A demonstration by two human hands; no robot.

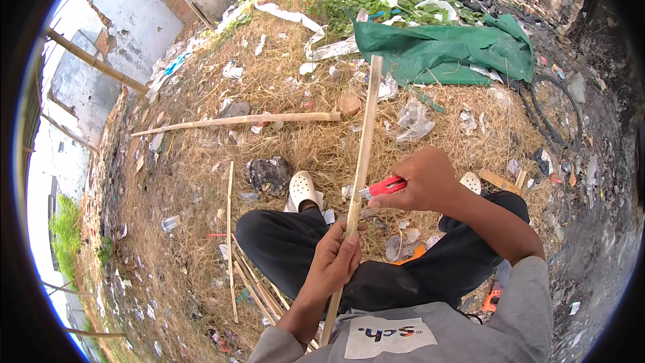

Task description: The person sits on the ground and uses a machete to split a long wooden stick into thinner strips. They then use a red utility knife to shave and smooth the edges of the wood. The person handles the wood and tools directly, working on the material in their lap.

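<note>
A long split bamboo strip (367,131) rises from my lap and leans slightly to the right at its far end. My left hand (338,255) is closed around its lower part, just above my lap. In my right hand (424,179) is a red utility knife (388,186), gripped by its handle. The short blade points left and meets the strip's right edge, or lies very close to it, a little above my left hand. Fingers hide part of the knife's handle.
Several thin bamboo strips (259,290) lie left of my legs. Another bamboo length (238,122) rests on the dry grass ahead. A green tarp (447,50) spreads at the far right, beside a black hose (552,117). A dark rock (269,175) sits near my left shoe (303,189). Litter is scattered around.
</note>
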